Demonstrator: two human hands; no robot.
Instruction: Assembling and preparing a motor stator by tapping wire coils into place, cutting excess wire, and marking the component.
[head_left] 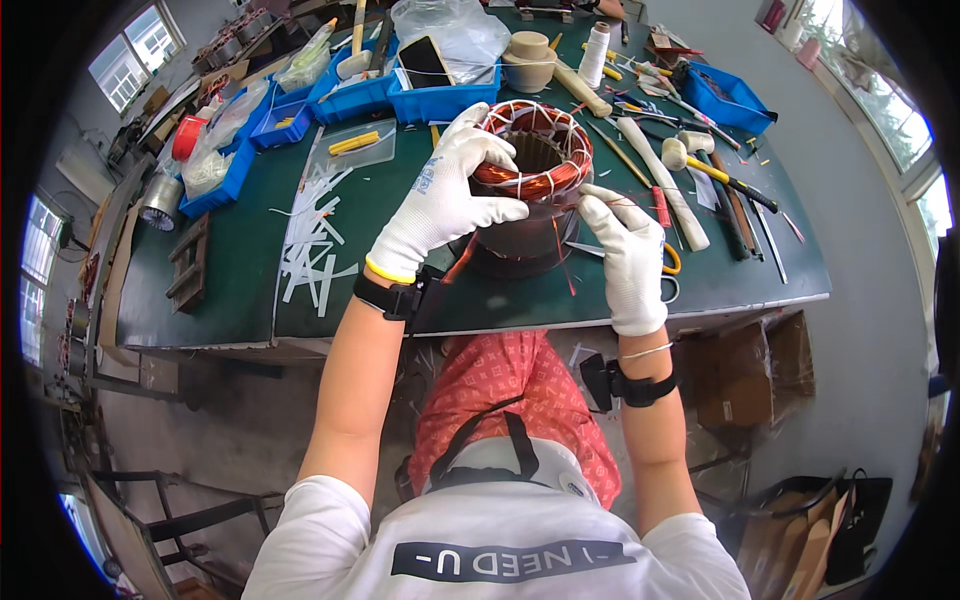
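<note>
A motor stator (518, 238) stands upright at the table's front edge, its copper winding (535, 184) ringed at the top and laced with white cord. My gloved left hand (450, 190) grips the winding's left side, fingers over the rim and thumb across the front. At the right side of the ring, my gloved right hand (628, 250) pinches a thin wire between thumb and fingertips. Reddish lead wires (572, 272) hang down the stator's front. Scissors (672, 262) with an orange handle lie under my right hand, partly hidden by it.
White paper strips (318, 240) lie scattered on the green table (400, 300) to the left. Blue bins (440, 100) line the back, one holding a phone (425, 62). Mallets (690, 158), rods and pliers crowd the right. A thread cone (594, 55) stands behind.
</note>
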